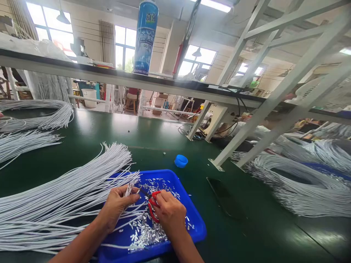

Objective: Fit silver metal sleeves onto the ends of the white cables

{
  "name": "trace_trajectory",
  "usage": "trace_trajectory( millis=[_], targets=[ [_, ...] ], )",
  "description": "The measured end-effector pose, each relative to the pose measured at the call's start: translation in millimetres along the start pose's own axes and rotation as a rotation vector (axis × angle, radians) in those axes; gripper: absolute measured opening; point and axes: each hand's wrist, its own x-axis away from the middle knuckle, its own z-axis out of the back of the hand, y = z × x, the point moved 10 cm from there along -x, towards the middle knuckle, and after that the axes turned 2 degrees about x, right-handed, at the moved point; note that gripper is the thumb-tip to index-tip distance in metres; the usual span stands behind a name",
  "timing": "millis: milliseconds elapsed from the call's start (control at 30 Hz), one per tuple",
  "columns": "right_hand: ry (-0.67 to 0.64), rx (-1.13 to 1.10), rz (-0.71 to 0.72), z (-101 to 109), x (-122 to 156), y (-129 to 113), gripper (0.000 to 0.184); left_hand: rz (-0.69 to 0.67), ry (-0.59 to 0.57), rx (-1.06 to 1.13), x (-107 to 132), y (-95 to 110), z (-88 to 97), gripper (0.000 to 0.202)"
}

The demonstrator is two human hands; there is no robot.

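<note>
My left hand [120,202] pinches the ends of some white cables over the blue tray. In my right hand [171,212] is a pair of scissors [154,208] with red handles, its dark tip close to the cable ends by my left fingers. A thick bundle of white cables [82,179] runs in from the left, with its ends at the tray. The blue tray [196,219] holds many small shiny cut pieces [148,233], heaped mostly near its front side.
Behind the tray sits a blue cap [181,161]. A dark phone [223,195] lies to the right. More cable coils rest at the left [55,113] and right [309,182]. Metal frame legs [219,162] stand on the table. A blue spray can [146,38] stands on the shelf.
</note>
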Motion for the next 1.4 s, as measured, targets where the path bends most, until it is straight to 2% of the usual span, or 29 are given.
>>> trace_trajectory(
  millis=[100,200,300,400,500,633,767,833,1000,1100,1400],
  targets=[
    [-0.022,-0.167,-0.069,-0.6,-1.1,7.6,0.034,0.03,-0.012,0.008,-1.0,-1.3,1.1,0.028],
    [-0.07,-0.528,-0.319,-4.8,-3.3,31.1,0.033,0.121,-0.122,-0.007,1.3,-7.6,-4.2,0.033],
    [-0.051,-0.882,-0.548,-7.2,-4.0,44.5,0.023,0.159,-0.205,-0.042,7.1,-7.6,-7.3,0.03],
    [-0.048,-1.106,-0.589,-9.6,-9.1,33.1,0.021,0.17,-0.175,-0.089,10.7,-7.0,-1.6,0.027],
    [-0.105,-1.216,-0.586,-20.5,-10.4,14.3,0.023,0.138,-0.154,-0.163,11.9,-5.9,2.4,0.024],
    [-0.197,-1.256,-0.632,-43.0,-1.6,2.2,0.024,0.064,-0.202,-0.183,13.0,-3.3,-4.0,0.026],
    [-0.238,-1.263,-0.686,-54.1,7.1,5.3,0.031,0.01,-0.197,-0.192,10.4,-0.1,-12.9,0.031],
    [-0.261,-1.236,-0.662,-50.9,6.8,7.6,0.031,-0.03,-0.161,-0.195,6.7,4.3,-13.3,0.029],
    [-0.375,-0.926,-0.42,-31.3,-1.2,6.0,0.021,-0.088,-0.094,-0.14,1.9,16.7,-6.0,0.029],
    [-0.447,-0.769,-0.343,-30.8,-0.7,3.4,0.027,-0.116,-0.071,-0.139,3.8,23.8,-2.9,0.028],
    [-0.476,-0.747,-0.344,-35.3,5.1,5.0,0.035,-0.246,0.019,-0.276,5.9,34.2,1.1,0.027]
  ],
)
